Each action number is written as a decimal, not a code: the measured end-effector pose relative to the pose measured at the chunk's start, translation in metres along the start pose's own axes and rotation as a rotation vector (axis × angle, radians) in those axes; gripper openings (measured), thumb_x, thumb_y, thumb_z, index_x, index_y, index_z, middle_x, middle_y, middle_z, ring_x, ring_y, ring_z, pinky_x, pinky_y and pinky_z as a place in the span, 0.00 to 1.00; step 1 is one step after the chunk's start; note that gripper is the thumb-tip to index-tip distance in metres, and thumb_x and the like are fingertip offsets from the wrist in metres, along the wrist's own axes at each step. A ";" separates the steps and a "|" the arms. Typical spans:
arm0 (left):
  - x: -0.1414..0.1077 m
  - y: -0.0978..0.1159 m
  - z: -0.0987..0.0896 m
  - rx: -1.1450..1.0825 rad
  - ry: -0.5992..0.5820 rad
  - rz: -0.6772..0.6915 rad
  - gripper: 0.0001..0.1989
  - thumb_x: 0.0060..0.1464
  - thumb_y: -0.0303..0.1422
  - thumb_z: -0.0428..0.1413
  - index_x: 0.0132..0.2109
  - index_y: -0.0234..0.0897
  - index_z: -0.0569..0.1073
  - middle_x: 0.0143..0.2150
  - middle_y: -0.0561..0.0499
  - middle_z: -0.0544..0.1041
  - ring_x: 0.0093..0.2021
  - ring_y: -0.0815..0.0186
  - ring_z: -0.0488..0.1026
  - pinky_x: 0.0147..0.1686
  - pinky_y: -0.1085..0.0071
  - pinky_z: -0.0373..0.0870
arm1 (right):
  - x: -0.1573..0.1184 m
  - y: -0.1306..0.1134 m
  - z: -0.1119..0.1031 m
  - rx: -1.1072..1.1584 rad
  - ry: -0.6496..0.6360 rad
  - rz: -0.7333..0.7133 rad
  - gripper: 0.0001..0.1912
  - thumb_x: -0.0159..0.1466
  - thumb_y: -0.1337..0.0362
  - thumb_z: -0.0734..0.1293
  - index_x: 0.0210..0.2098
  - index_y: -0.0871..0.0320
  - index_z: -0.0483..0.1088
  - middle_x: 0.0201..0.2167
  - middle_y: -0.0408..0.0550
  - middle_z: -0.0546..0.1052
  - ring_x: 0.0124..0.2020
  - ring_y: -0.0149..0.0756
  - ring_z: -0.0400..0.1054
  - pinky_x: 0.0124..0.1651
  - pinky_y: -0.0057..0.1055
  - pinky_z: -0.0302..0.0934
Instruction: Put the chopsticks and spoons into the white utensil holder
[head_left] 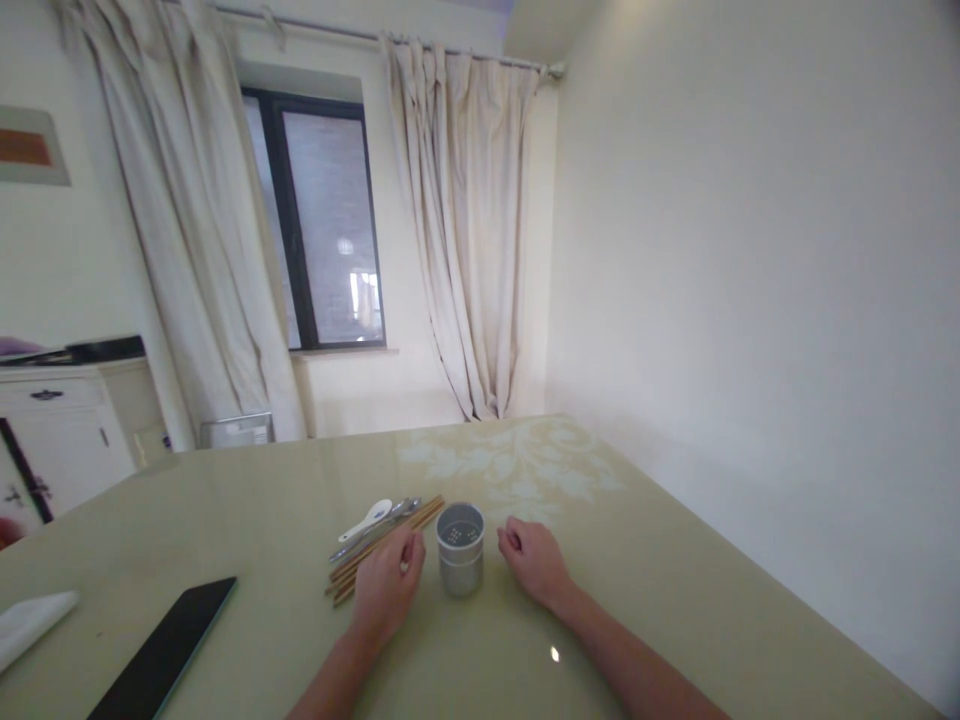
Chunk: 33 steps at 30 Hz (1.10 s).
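A grey metal utensil holder (pixel 460 575) with holes in its bottom stands upright on the table between my hands. Just left of it my left hand (pixel 388 580) rests as a loose fist, overlapping the near side of the wooden chopsticks (pixel 431 512); nothing shows in its fingers. On the holder's other side lies my right hand (pixel 534 562), curled into a fist with no object visible and a small gap to the holder. Beside the chopsticks are some metal utensils (pixel 379 530) and a white spoon (pixel 367 520), all slanting the same way.
The green table (pixel 247 520) reaches to the wall on the right. A black tablet or phone-like slab (pixel 169 650) and a white object (pixel 30 622) lie at the left. Behind are a white cabinet (pixel 64 415), curtains (pixel 480 230) and a window (pixel 334 220). Part of another hand (pixel 9 532) shows at the left edge.
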<state>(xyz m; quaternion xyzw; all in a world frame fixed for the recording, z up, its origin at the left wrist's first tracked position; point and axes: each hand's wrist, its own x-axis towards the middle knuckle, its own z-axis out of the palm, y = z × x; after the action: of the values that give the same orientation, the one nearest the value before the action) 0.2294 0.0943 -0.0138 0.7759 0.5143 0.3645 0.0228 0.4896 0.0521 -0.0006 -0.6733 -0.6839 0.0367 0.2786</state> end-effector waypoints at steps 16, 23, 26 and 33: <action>-0.002 0.001 -0.006 0.301 -0.095 -0.081 0.12 0.66 0.36 0.52 0.48 0.40 0.79 0.48 0.43 0.80 0.51 0.51 0.76 0.50 0.57 0.69 | -0.007 0.006 -0.008 0.340 -0.199 -0.312 0.34 0.53 0.68 0.70 0.60 0.58 0.69 0.60 0.59 0.74 0.59 0.50 0.69 0.64 0.45 0.61; 0.000 0.003 -0.005 0.271 -0.162 -0.119 0.15 0.68 0.34 0.48 0.48 0.39 0.80 0.50 0.43 0.81 0.54 0.51 0.75 0.53 0.56 0.68 | -0.005 0.006 -0.004 0.407 -0.296 -0.240 0.53 0.48 0.56 0.80 0.71 0.55 0.63 0.68 0.61 0.70 0.66 0.62 0.64 0.70 0.56 0.51; 0.000 0.002 -0.003 0.301 -0.144 -0.143 0.16 0.68 0.33 0.48 0.51 0.39 0.80 0.52 0.42 0.80 0.55 0.50 0.75 0.53 0.55 0.68 | -0.003 0.005 -0.002 0.492 -0.298 -0.186 0.61 0.45 0.48 0.83 0.73 0.53 0.60 0.68 0.62 0.69 0.66 0.64 0.64 0.69 0.57 0.53; -0.001 -0.002 -0.002 0.298 -0.114 -0.144 0.15 0.67 0.34 0.49 0.50 0.38 0.80 0.50 0.42 0.80 0.53 0.49 0.75 0.52 0.55 0.69 | -0.004 -0.003 -0.002 0.564 -0.283 -0.175 0.54 0.44 0.48 0.84 0.67 0.55 0.68 0.61 0.59 0.76 0.60 0.60 0.70 0.64 0.54 0.59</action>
<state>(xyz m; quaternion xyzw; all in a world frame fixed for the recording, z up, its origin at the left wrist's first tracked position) 0.2267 0.0937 -0.0131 0.7511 0.6149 0.2373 -0.0372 0.4880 0.0472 0.0010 -0.4963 -0.7341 0.2937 0.3584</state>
